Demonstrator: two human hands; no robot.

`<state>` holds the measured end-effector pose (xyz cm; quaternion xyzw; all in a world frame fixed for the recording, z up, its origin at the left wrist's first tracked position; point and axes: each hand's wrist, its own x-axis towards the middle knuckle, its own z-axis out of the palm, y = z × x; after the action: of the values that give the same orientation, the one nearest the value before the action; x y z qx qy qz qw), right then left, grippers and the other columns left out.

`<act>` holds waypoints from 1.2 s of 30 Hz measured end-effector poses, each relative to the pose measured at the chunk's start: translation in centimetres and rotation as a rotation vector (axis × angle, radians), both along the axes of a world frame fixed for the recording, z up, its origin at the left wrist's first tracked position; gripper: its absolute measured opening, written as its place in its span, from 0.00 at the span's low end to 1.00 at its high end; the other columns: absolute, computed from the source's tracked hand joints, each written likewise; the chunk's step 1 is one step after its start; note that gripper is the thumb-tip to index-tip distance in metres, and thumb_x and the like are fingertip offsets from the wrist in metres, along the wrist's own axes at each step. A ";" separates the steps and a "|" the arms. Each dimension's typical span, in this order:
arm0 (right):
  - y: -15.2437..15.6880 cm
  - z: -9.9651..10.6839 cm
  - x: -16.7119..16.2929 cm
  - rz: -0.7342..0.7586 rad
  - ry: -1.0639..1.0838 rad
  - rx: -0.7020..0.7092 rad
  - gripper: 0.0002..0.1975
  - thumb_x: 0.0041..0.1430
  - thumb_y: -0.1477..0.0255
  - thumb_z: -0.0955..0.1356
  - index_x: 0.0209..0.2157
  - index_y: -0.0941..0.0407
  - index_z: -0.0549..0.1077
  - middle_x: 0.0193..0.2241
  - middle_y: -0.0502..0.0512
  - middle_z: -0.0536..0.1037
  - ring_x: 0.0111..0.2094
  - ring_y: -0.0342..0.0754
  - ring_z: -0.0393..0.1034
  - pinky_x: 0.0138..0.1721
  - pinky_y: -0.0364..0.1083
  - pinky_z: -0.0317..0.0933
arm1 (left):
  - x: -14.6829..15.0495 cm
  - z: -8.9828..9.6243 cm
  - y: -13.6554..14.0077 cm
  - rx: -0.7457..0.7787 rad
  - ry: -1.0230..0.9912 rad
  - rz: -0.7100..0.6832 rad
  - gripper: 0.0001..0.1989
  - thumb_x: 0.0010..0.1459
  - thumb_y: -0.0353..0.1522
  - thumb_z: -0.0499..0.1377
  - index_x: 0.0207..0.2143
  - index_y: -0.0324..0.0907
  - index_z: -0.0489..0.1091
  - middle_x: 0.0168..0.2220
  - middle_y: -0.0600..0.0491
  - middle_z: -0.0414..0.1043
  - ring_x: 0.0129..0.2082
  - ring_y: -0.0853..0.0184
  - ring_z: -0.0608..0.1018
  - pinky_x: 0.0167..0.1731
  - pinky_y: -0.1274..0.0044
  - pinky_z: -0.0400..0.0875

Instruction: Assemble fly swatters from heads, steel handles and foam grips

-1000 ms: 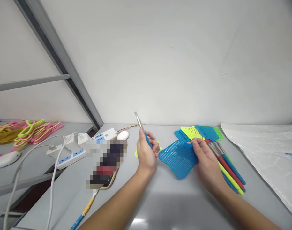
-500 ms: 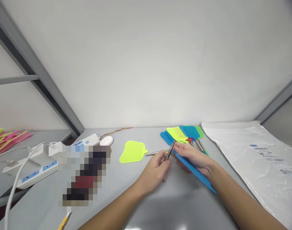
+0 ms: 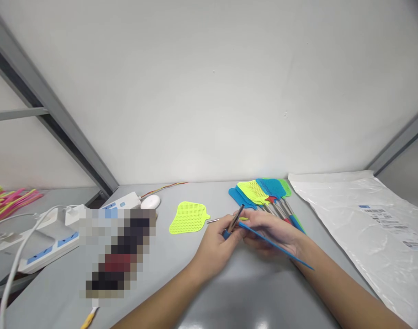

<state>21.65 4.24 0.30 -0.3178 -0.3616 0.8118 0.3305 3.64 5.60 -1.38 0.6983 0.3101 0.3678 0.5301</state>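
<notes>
My left hand [image 3: 212,249] is closed around a metal telescopic rod [image 3: 236,216] with a blue grip, its upper end sticking up past my thumb. Close against it, my right hand [image 3: 272,228] pinches a blue fly swatter head [image 3: 280,249], which is seen nearly edge-on and slants down to the right. The fingertips of both hands meet where the rod and the head come together; fingers hide that spot. Behind my left hand lies a yellow-green swatter head [image 3: 188,218], with a thin metal rod [image 3: 213,221] beside its neck. Several fly swatters [image 3: 253,191] are stacked behind my right hand.
A white plastic mailing bag [image 3: 349,237] covers the table's right side. On the left are white power strips [image 3: 70,244] with cables, a round white device [image 3: 150,202] and a blurred-out dark object [image 3: 121,251]. Pink and yellow strips [image 3: 15,201] lie far left.
Both hands have shifted slightly left, staying together. The blue head has turned from showing some of its face to nearly edge-on, and the rod's blue grip now shows.
</notes>
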 end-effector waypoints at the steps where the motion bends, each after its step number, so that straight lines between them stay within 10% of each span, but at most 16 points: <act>1: -0.1 0.3 0.0 0.011 0.009 -0.012 0.12 0.57 0.70 0.66 0.43 0.52 0.65 0.22 0.42 0.61 0.14 0.35 0.53 0.10 0.35 0.46 | 0.0 0.0 0.1 0.040 0.018 0.012 0.11 0.60 0.38 0.56 0.28 0.40 0.67 0.23 0.59 0.60 0.23 0.73 0.63 0.26 0.80 0.59; 10: -0.2 0.2 -0.3 0.029 0.023 -0.082 0.16 0.53 0.69 0.70 0.44 0.51 0.65 0.25 0.44 0.65 0.16 0.34 0.52 0.11 0.33 0.49 | -0.4 -0.5 0.3 0.370 0.105 0.104 0.02 0.57 0.29 0.56 0.32 0.43 0.68 0.26 0.58 0.64 0.26 0.72 0.64 0.29 0.79 0.59; 16: 0.4 -0.5 0.0 -0.039 0.173 0.103 0.10 0.57 0.72 0.65 0.41 0.58 0.68 0.33 0.53 0.71 0.27 0.42 0.67 0.26 0.45 0.69 | 0.2 -0.6 0.5 0.002 -0.044 0.239 0.11 0.61 0.40 0.54 0.32 0.42 0.61 0.28 0.57 0.66 0.22 0.74 0.65 0.23 0.81 0.61; 23: 0.3 -1.0 -1.5 -0.488 -0.164 0.483 0.10 0.58 0.65 0.66 0.39 0.55 0.71 0.34 0.53 0.75 0.31 0.45 0.68 0.34 0.46 0.64 | 0.7 -0.7 0.2 -0.245 -0.101 0.081 0.15 0.61 0.44 0.53 0.33 0.42 0.58 0.26 0.60 0.59 0.16 0.79 0.59 0.14 0.84 0.56; 30: 0.8 -0.2 -0.7 -1.013 -0.215 0.339 0.14 0.50 0.61 0.72 0.33 0.53 0.69 0.25 0.46 0.69 0.23 0.42 0.63 0.19 0.40 0.58 | 1.0 -1.1 -1.2 -0.545 -0.098 -0.198 0.21 0.62 0.51 0.43 0.36 0.43 0.60 0.23 0.61 0.61 0.10 0.80 0.51 0.09 0.84 0.50; 36: 1.2 0.8 0.4 -1.122 -0.076 0.366 0.15 0.48 0.63 0.73 0.25 0.54 0.65 0.19 0.42 0.65 0.17 0.39 0.58 0.13 0.39 0.52 | 1.1 -1.5 -1.3 -0.624 -0.077 -0.325 0.21 0.63 0.49 0.45 0.32 0.41 0.63 0.21 0.61 0.61 0.07 0.80 0.55 0.10 0.82 0.58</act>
<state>22.07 5.43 1.07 -0.4273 -0.2839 0.4255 0.7455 4.78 4.32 -2.89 0.5284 0.2721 0.1922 0.7809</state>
